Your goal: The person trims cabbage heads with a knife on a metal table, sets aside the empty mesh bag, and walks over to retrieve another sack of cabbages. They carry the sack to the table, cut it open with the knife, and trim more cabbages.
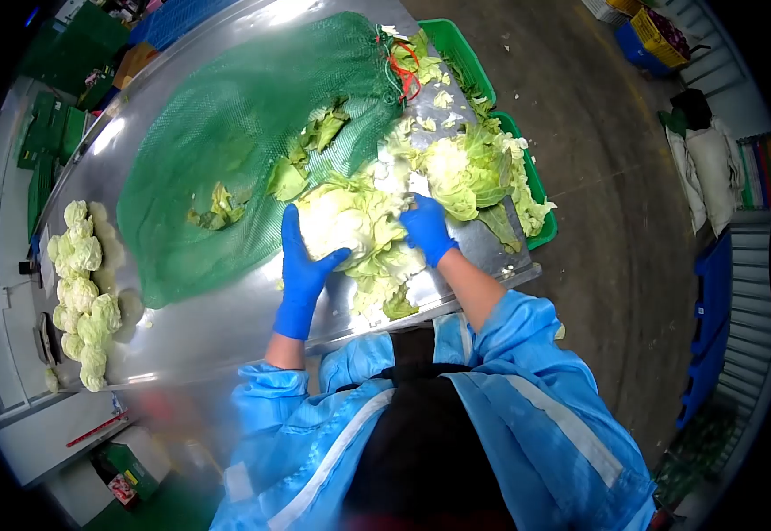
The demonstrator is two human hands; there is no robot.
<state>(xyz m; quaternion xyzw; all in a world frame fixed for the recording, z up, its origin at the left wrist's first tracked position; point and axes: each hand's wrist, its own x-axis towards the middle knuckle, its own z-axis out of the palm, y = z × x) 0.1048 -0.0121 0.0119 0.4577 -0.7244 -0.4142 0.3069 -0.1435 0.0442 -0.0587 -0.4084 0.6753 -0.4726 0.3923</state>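
A pale green cabbage [337, 221] with loose outer leaves lies on the metal table in front of me. My left hand [301, 270], in a blue glove, grips its left side, fingers along the head and thumb apart on the near side. At the cabbage's right edge is my right hand [427, 228], also blue-gloved, with its fingers curled closed. A small pale, flat shape shows just above those fingers; whether it is a blade or a leaf piece I cannot tell. Torn leaves [385, 292] lie below the cabbage. Another leafy cabbage [465, 177] sits to the right.
A green mesh bag [217, 150] with leaves in it spreads over the metal table [191, 345]. Several trimmed cabbages [80, 265] line the table's left end. Green crates [540, 190] with leaves stand against the right edge, beside the concrete floor [598, 265].
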